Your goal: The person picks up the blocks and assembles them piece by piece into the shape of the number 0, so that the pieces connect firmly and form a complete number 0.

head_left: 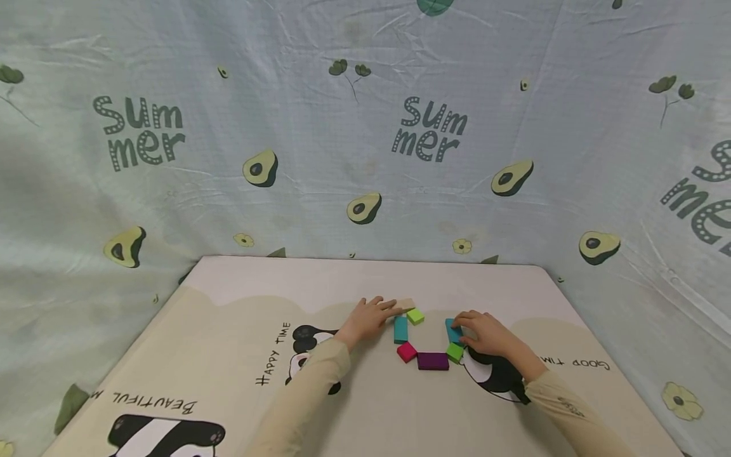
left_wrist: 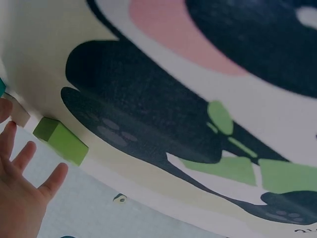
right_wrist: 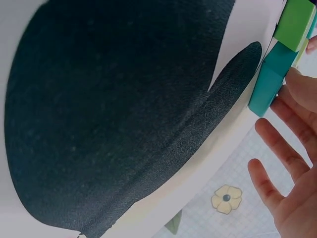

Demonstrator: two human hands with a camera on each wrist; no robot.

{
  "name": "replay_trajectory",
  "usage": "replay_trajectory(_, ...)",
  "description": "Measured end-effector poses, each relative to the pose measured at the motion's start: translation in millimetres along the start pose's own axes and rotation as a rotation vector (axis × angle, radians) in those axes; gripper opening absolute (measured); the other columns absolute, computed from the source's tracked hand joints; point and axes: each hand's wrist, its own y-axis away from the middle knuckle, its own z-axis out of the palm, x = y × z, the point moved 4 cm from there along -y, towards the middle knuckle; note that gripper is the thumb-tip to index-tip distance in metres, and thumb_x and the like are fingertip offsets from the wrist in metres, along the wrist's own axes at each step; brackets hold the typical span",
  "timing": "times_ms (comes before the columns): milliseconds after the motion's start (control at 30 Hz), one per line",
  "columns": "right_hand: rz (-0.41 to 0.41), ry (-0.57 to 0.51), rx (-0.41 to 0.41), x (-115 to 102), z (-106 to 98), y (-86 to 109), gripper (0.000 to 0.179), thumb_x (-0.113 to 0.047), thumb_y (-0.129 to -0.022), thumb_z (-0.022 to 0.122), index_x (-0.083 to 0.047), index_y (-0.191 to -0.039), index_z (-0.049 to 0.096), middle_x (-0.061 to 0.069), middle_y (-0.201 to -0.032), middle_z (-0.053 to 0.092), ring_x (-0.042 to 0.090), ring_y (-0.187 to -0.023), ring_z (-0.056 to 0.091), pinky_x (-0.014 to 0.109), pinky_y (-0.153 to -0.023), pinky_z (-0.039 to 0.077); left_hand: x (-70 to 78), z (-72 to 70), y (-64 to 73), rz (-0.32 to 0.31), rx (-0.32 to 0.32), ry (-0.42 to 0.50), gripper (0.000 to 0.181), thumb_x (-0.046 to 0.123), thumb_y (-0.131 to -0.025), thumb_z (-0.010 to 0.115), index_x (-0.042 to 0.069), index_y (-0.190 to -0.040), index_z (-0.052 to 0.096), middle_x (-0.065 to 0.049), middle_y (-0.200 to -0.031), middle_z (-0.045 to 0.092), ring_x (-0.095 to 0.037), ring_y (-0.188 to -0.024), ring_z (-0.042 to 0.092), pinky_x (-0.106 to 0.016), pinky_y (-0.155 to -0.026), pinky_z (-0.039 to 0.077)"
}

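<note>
Our left hand [head_left: 368,319] and right hand [head_left: 487,332], fingers spread, touch a pale oblong block [head_left: 406,303] and teal oblong block [head_left: 451,331]; the multicoloured ring [head_left: 433,362] seems mostly laid, far side unfinished.

Beige block [head_left: 405,303], right of centre in head view, beside left hand's [head_left: 368,318] outstretched fingers. Yellow-green block [head_left: 415,316] just below, turned askew. Left teal block [head_left: 401,330] below that, long side running up frame. Red block [head_left: 407,352] cornerwise, lower left of ring. Purple block [head_left: 433,361] lengthwise across bottom. Green block [head_left: 454,353] askew, lower right. Right teal block [head_left: 452,331] above it, slightly slanted, right hand's [head_left: 485,333] fingers touching. Ring open at top.
</note>
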Motion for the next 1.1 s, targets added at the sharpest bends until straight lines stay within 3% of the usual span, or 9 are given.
replay_trajectory(400, -0.002, 0.017, 0.005, 1.4, 1.1, 1.4, 0.024, -0.016, -0.079, 0.065, -0.010, -0.102, 0.063, 0.008, -0.106, 0.060, 0.027, -0.098, 0.056, 0.044, -0.073, 0.045, -10.8, -3.7, 0.1, -0.112, 0.012, -0.176, 0.035, 0.026, -0.090, 0.050, 0.026, -0.125, 0.050, 0.003, -0.119, 0.055, -0.017, -0.108, 0.047, -0.038, -0.084, 0.043)
replay_trajectory(567, -0.013, 0.018, 0.027, 0.3, 0.5, 1.5, 0.024, -0.015, -0.078, 0.066, -0.009, -0.101, 0.063, 0.007, -0.105, 0.060, 0.027, -0.097, 0.057, 0.044, -0.071, 0.045, -15.2, -4.1, 0.0, -0.139, 0.048, -0.186, 0.030, 0.026, -0.090, 0.050, 0.024, -0.119, 0.055, 0.000, -0.107, 0.058, -0.018, -0.103, 0.048, -0.037, -0.079, 0.042)
replay_trajectory(667, -0.014, 0.017, 0.027, 0.3, 1.1, 1.6, 0.024, -0.014, -0.078, 0.066, -0.009, -0.101, 0.063, 0.008, -0.105, 0.060, 0.027, -0.097, 0.056, 0.044, -0.071, 0.045, -13.7, -4.4, -1.1, -0.148, 0.058, -0.147, 0.029, 0.025, -0.090, 0.050, 0.022, -0.118, 0.056, -0.001, -0.107, 0.058, -0.019, -0.103, 0.047, -0.038, -0.080, 0.042)
replay_trajectory(767, -0.011, 0.009, 0.018, 0.7, 2.0, 2.2, 0.023, -0.014, -0.078, 0.065, -0.009, -0.101, 0.063, 0.008, -0.105, 0.060, 0.028, -0.097, 0.056, 0.044, -0.072, 0.045, -7.0, -5.1, -3.7, -0.123, 0.054, -0.063, 0.031, 0.026, -0.091, 0.047, 0.020, -0.121, 0.054, -0.002, -0.115, 0.055, -0.020, -0.106, 0.046, -0.041, -0.084, 0.042)
replay_trajectory(900, -0.006, 0.007, 0.011, 1.3, 2.7, 2.7, 0.023, -0.015, -0.078, 0.065, -0.010, -0.101, 0.063, 0.008, -0.106, 0.060, 0.027, -0.097, 0.056, 0.044, -0.073, 0.046, 8.5, -7.8, -10.0, -0.026, 0.050, 0.051, 0.034, 0.029, -0.093, 0.044, 0.021, -0.125, 0.052, -0.003, -0.125, 0.051, -0.022, -0.112, 0.044, -0.044, -0.087, 0.040)
replay_trajectory(1100, 0.005, 0.006, -0.003, 1.8, 3.7, 0.7, 0.024, -0.016, -0.080, 0.064, -0.010, -0.102, 0.063, 0.007, -0.107, 0.060, 0.026, -0.099, 0.056, 0.043, -0.076, 0.046, 27.2, -6.1, -16.9, 0.068, 0.028, 0.084, 0.034, 0.035, -0.093, 0.041, 0.031, -0.126, 0.050, 0.000, -0.128, 0.050, -0.019, -0.113, 0.044, -0.040, -0.088, 0.038)
